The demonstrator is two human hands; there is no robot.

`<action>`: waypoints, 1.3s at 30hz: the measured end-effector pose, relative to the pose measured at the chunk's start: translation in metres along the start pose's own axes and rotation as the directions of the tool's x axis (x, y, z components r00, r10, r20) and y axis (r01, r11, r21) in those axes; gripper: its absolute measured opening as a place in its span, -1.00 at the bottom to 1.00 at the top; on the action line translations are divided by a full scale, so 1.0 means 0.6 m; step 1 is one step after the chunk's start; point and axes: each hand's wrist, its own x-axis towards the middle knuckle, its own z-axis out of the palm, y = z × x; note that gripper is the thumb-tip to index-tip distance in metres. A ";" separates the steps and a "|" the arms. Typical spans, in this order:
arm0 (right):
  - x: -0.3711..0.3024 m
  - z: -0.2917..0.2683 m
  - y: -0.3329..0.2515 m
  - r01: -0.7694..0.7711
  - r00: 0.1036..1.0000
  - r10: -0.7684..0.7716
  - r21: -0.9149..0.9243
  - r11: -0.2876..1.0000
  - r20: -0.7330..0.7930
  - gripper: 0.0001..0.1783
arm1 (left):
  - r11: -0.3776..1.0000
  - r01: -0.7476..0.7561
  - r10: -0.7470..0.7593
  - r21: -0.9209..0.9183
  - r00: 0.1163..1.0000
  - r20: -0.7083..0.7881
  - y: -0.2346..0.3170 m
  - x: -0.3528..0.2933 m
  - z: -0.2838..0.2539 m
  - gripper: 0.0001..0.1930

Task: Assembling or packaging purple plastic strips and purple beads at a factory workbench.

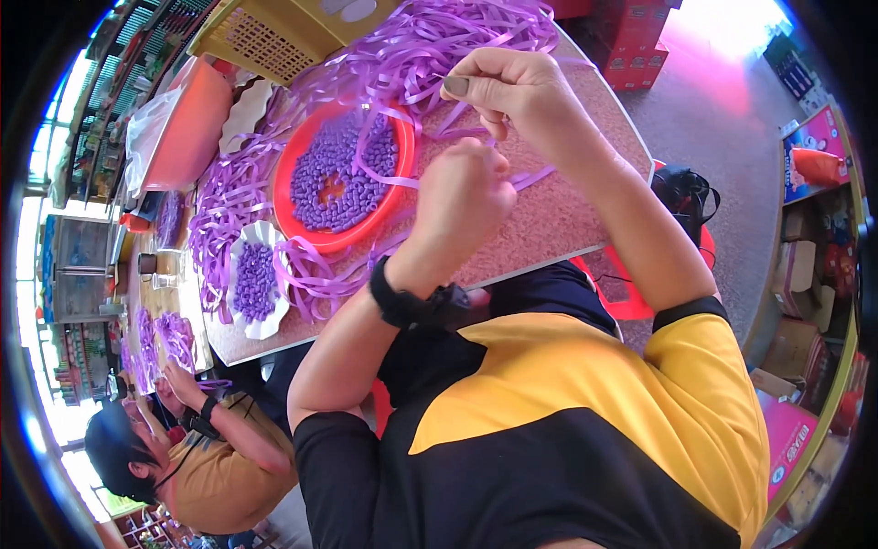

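Note:
My left hand [465, 197], with a black band on its wrist, is closed in a loose fist over the table. A glossy purple ribbon [393, 181] runs into it from the left and shows again on its other side. Just above and to the right, my right hand [517, 87] pinches thumb against fingers; what lies in the pinch is too small to make out. Left of my hands, a red-orange round basin [282, 197] holds many small purple beads [343, 174]. Loose purple ribbons [430, 46] heap behind and around it.
A white fluted dish [261, 328] with more purple beads stands near the front left. Behind are a yellow plastic basket [251, 46] and a pink tub [187, 123]. Another person [210, 457] works with purple ribbons at the lower left. A red stool [626, 297] stands right of the table.

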 end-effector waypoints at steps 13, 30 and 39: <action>-0.008 -0.020 -0.018 -0.044 0.999 0.044 -0.047 0.998 -0.004 -0.81 | 0.817 0.223 -0.294 -0.531 0.954 -0.052 0.002 0.004 -0.055 -0.96; -0.011 -0.017 -0.023 -0.313 0.895 0.306 -0.034 0.949 0.323 -0.72 | 0.505 0.247 -0.382 -0.827 0.923 0.042 -0.001 -0.021 -0.076 -0.88; -0.013 -0.024 -0.023 -0.212 0.922 0.241 -0.126 0.969 0.304 -0.79 | 0.364 0.224 -0.437 -0.904 0.898 0.047 0.001 -0.021 -0.057 -0.93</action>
